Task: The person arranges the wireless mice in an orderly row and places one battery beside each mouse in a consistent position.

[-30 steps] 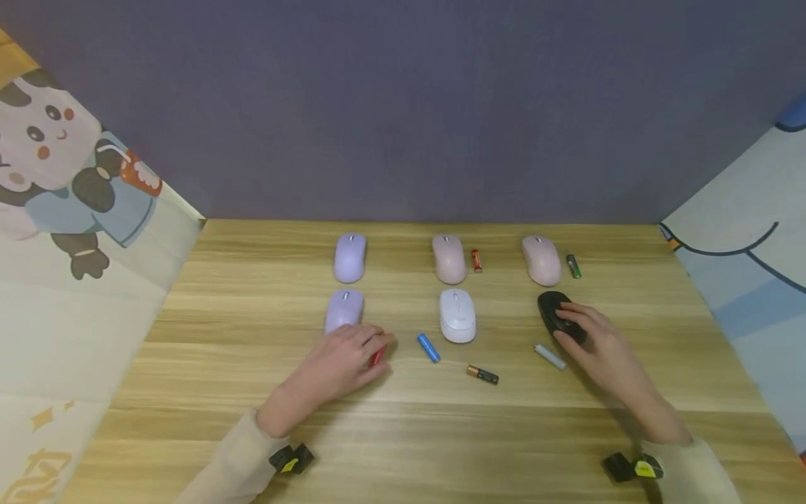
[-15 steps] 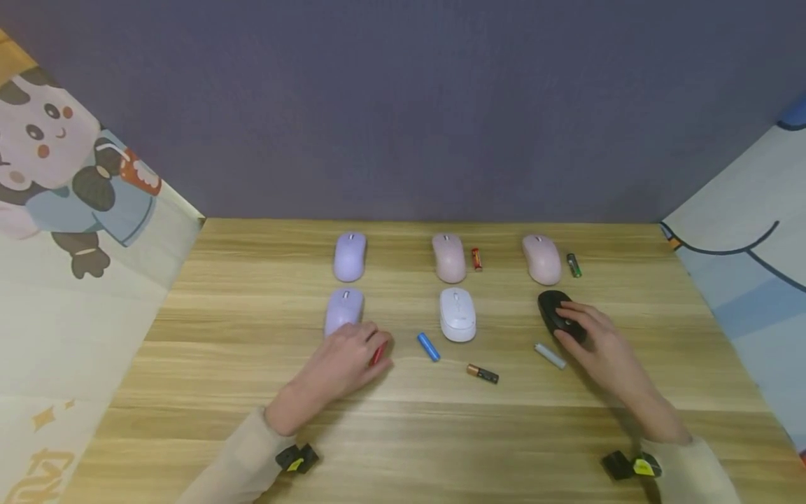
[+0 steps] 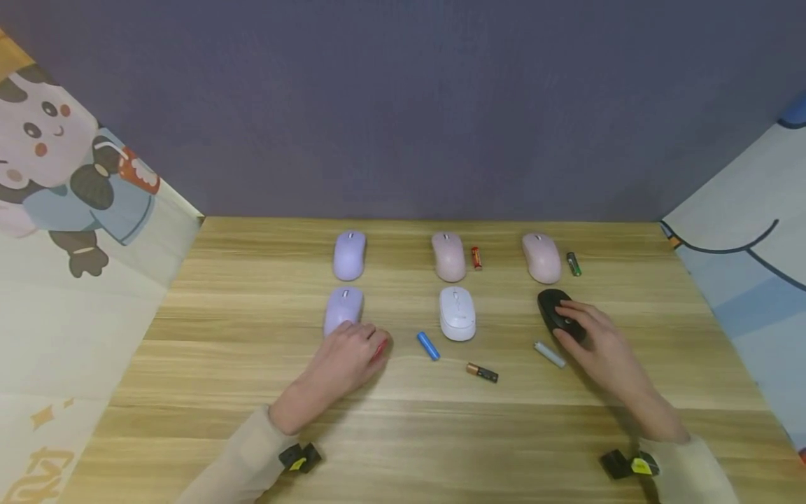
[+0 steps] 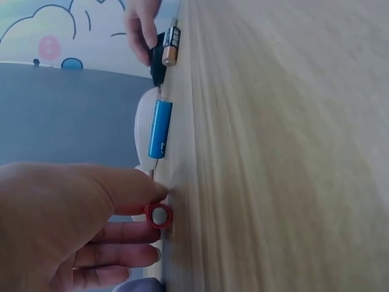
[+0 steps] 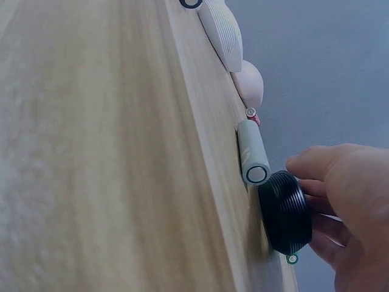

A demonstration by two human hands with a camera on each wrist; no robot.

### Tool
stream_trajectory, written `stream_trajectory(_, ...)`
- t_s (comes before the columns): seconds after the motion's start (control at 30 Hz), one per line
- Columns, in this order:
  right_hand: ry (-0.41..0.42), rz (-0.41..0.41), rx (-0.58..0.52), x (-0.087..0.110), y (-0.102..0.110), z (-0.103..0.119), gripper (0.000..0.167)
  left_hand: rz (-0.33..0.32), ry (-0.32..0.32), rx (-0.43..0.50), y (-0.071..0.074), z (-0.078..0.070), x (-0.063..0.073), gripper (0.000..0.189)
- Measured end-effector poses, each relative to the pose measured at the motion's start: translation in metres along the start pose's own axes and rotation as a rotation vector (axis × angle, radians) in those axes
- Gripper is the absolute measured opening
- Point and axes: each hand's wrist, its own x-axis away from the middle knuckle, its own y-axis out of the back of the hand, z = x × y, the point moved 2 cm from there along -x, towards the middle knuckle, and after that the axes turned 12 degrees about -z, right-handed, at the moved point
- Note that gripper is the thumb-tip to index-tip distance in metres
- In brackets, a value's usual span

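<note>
My left hand (image 3: 343,355) pinches a red battery (image 4: 159,215) between thumb and index finger, close over the wooden tabletop; the left wrist view shows its end face-on. Just beyond the knuckles is a lilac computer mouse (image 3: 343,306), its near end covered by the hand. My right hand (image 3: 598,346) holds a black computer mouse (image 3: 554,308) on the table, fingers over its top and thumb along its near left side. The ridged end of that mouse shows in the right wrist view. A pale grey battery (image 3: 550,354) lies left of the right thumb.
Between the hands lie a blue battery (image 3: 428,346), a black-and-copper battery (image 3: 482,372) and a white mouse (image 3: 457,313). Along the back stand a lilac mouse (image 3: 349,255) and two pink mice (image 3: 449,257), with a small red battery (image 3: 476,258) and a green-black battery (image 3: 574,264).
My left fingers have closed onto the red battery, the thumb drawing in beneath the hand. The right hand has stayed on the black mouse.
</note>
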Motion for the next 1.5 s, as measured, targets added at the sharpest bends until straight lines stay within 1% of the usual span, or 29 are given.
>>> stream_trajectory(0.17,-0.006,0.002,-0.002,0.000,0.000,0.000,0.040,-0.014,0.016,0.030,-0.003,-0.001,-0.001,0.012)
stream_trajectory(0.37,-0.019,0.008,-0.003,0.002,-0.001,-0.002,0.041,0.016,0.029,0.055,-0.005,-0.003,-0.001,0.012)
stream_trajectory(0.57,-0.011,-0.003,0.001,0.003,-0.001,-0.002,0.040,0.022,0.014,0.062,-0.006,-0.004,-0.003,0.014)
stream_trajectory(0.67,-0.005,-0.007,0.003,0.003,-0.001,-0.002,0.039,0.005,-0.004,0.075,-0.004,-0.004,-0.006,0.012)
stream_trajectory(0.8,-0.007,-0.008,0.007,0.002,-0.002,-0.003,0.038,-0.041,-0.023,0.074,0.001,-0.002,-0.012,0.012)
stream_trajectory(0.9,-0.010,-0.006,0.004,0.001,-0.001,-0.002,0.038,-0.069,-0.023,0.063,0.005,0.001,-0.017,0.013)
stream_trajectory(1.23,0.012,-0.036,0.000,0.003,-0.003,-0.002,0.039,-0.124,-0.019,0.021,0.010,0.017,-0.034,0.014)
stream_trajectory(1.3,0.008,-0.037,-0.002,0.003,-0.004,-0.002,0.039,-0.125,-0.016,0.013,0.012,0.021,-0.038,0.013)
stream_trajectory(1.4,-0.002,-0.040,0.003,0.003,-0.004,-0.002,0.039,-0.109,-0.014,0.002,0.014,0.025,-0.046,0.011)
stream_trajectory(1.5,0.000,-0.051,-0.012,0.003,-0.003,-0.002,0.038,-0.079,-0.013,-0.009,0.016,0.030,-0.055,0.010)
